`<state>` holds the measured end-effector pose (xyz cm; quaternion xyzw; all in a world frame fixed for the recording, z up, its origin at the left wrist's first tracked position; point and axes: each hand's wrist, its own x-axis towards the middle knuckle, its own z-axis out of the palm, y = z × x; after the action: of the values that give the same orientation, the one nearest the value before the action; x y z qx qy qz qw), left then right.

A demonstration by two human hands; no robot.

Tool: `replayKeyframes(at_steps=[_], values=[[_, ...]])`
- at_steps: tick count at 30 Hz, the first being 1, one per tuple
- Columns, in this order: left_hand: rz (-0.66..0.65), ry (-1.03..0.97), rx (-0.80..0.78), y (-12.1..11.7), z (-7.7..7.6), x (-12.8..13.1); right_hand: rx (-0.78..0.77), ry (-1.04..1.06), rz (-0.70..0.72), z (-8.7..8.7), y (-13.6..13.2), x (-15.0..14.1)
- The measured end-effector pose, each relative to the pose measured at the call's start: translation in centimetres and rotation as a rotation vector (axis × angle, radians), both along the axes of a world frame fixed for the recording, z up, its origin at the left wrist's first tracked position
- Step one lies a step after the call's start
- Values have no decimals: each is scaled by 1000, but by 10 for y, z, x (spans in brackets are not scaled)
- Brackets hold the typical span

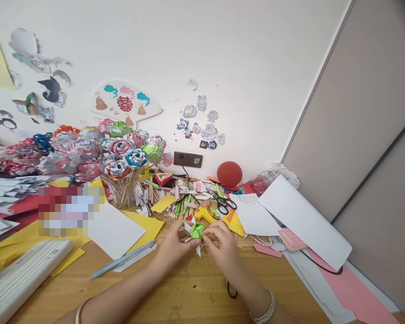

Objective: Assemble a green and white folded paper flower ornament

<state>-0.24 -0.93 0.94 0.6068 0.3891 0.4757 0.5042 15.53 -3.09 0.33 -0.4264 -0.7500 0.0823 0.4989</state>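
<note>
Green paper rosette (197,231) | centre shaped, white points (188,227) unclosed | our left grip (176,242), right grip (223,243) clamped on it | paper flowers (119,146) finished, bunched

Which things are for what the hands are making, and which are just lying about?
Part of the job, I think:
- green paper flower, in the left hand and right hand
- paper flower bunch
- black scissors

Just lying about, probably:
- red balloon
- bead string

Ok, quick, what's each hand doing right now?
Left hand: closed on the green paper flower, from its left side.
Right hand: fingertips at the same flower's right edge; whether they grip it can't be told.
</note>
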Motion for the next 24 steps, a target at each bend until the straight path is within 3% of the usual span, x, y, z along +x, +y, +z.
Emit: replayKeyframes(at_steps=[7, 15, 24], values=[[-11, -50, -58, 1, -2, 1, 156, -174, -52, -2, -2, 0], [-3, -74, -85, 3, -6, -1, 114, -335, -21, 4, -3, 5], [-16, -44, -72, 2, 1, -2, -133, -9, 83, 2, 0, 6]])
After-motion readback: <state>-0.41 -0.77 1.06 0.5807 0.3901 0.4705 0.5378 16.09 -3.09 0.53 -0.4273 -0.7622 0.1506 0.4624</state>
